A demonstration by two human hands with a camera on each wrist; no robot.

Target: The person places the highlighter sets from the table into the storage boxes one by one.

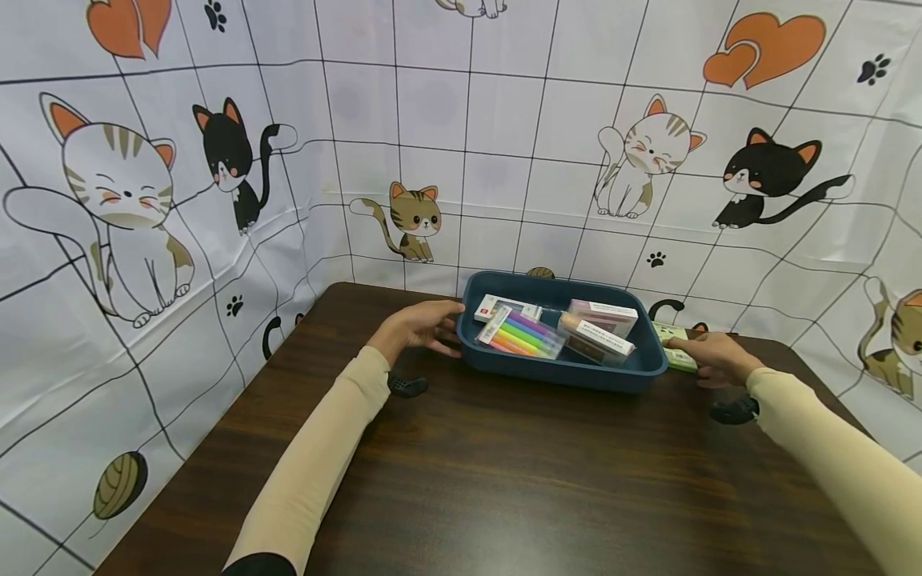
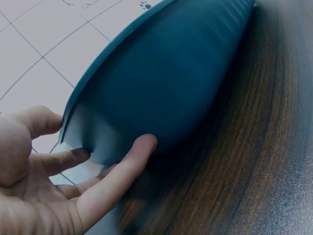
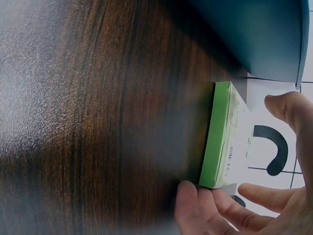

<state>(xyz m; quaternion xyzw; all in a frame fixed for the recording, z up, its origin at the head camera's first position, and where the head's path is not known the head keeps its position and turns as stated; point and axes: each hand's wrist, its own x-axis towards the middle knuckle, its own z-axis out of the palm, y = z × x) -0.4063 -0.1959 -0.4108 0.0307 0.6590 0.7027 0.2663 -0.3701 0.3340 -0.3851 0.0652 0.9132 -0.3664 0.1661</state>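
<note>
A dark blue plastic bin (image 1: 562,370) stands on the table near the wall. My left hand (image 1: 421,324) holds its left end, thumb at the rim and fingertips against the outer wall (image 2: 146,83). In it lie a clear pack of rainbow-coloured markers (image 1: 522,332), a small white box (image 1: 497,306), a pinkish box (image 1: 605,316) and a brown-and-white box (image 1: 598,340). Right of the bin is a green-and-white box (image 3: 222,132). My right hand (image 1: 716,356) is at this box, fingers touching its near end, thumb apart from it in the right wrist view.
The dark wood-grain table (image 1: 540,472) spreads in front of the bin. A white sheet (image 1: 403,104) printed with cats and grid lines hangs behind and along both sides. Dark wrist devices (image 1: 733,410) sit below both sleeves.
</note>
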